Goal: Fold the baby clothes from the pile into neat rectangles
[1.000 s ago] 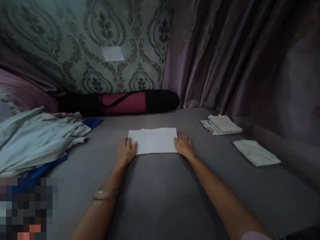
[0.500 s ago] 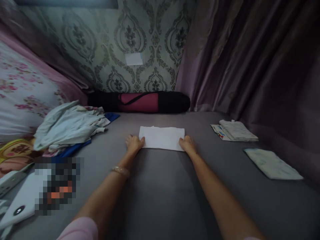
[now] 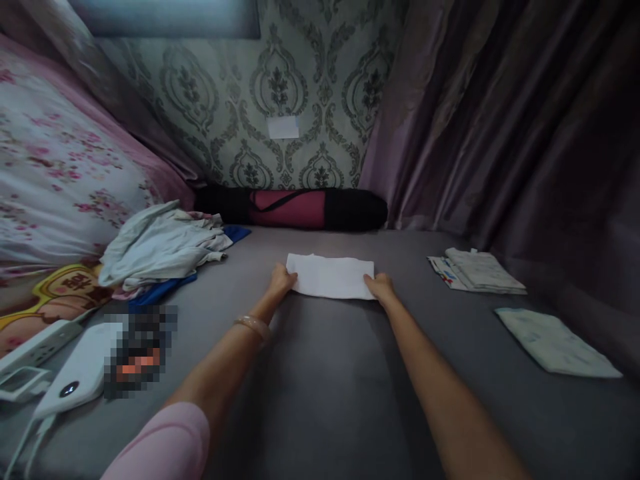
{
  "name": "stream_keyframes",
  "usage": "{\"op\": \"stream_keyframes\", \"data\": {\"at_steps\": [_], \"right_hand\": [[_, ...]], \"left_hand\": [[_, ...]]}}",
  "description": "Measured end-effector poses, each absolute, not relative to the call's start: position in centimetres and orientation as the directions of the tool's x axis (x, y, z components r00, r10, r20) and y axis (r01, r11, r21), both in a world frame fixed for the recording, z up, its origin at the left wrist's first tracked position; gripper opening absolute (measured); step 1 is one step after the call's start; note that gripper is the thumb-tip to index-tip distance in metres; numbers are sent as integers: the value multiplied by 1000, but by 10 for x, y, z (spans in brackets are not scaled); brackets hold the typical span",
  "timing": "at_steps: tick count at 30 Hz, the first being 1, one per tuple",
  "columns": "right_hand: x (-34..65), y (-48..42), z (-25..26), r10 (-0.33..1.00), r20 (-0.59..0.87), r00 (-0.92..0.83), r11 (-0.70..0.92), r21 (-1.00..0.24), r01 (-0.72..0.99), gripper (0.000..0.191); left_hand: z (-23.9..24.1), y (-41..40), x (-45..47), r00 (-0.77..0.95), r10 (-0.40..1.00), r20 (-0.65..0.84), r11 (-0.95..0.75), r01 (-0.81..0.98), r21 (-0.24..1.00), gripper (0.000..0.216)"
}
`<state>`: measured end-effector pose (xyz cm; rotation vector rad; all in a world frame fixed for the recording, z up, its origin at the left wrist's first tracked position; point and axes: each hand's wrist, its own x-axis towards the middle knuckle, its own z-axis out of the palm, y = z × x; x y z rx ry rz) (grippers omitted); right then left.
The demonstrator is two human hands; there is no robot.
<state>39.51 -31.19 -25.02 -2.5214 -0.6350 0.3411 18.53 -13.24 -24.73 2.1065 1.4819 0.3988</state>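
A white folded cloth (image 3: 331,277) forms a wide rectangle in the middle of the grey sheet (image 3: 320,373). My left hand (image 3: 283,279) grips its left end, thumb on top and fingers underneath. At the right end, my right hand (image 3: 380,287) pinches the cloth in the same way. Both arms are stretched forward, and a bracelet (image 3: 253,327) circles my left wrist. Whether the cloth touches the sheet or hangs just above it, I cannot tell.
Crumpled clothes (image 3: 165,243) lie at left, near a power strip (image 3: 40,347) and a white device (image 3: 80,373). Folded clothes (image 3: 483,270) and a flat pale folded cloth (image 3: 557,343) lie at right. A black and red roll bag (image 3: 290,208) lies along the wall.
The fingers of my left hand, spread beside the cloth before, are now closed around its left end. My view has shifted slightly left and up.
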Motion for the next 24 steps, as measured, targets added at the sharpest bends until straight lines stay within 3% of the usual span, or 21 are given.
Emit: {"op": "stream_keyframes", "data": {"at_steps": [4, 11, 15, 18, 21, 24], "right_hand": [[400, -320, -256, 515, -120, 849, -730, -581, 360, 27], [391, -341, -261, 527, -151, 836, -696, -641, 323, 27], [384, -357, -258, 532, -168, 830, -679, -671, 299, 25], [382, -364, -256, 540, -190, 820, -659, -702, 271, 25], [383, -365, -254, 545, -206, 813, -633, -737, 238, 23], [386, -358, -252, 539, -203, 817, -613, -760, 216, 27]], "left_hand": [[-251, -124, 179, 369, 927, -67, -248, 737, 629, 31], [-260, -137, 156, 423, 903, -73, -240, 640, 730, 42], [-256, -155, 139, 481, 859, -175, -164, 583, 796, 45], [-251, -163, 130, 487, 863, -137, -268, 668, 694, 45], [-246, -168, 132, 540, 827, 155, -544, 703, 458, 40], [-242, -176, 151, 668, 681, 299, -731, 601, 322, 38]]}}
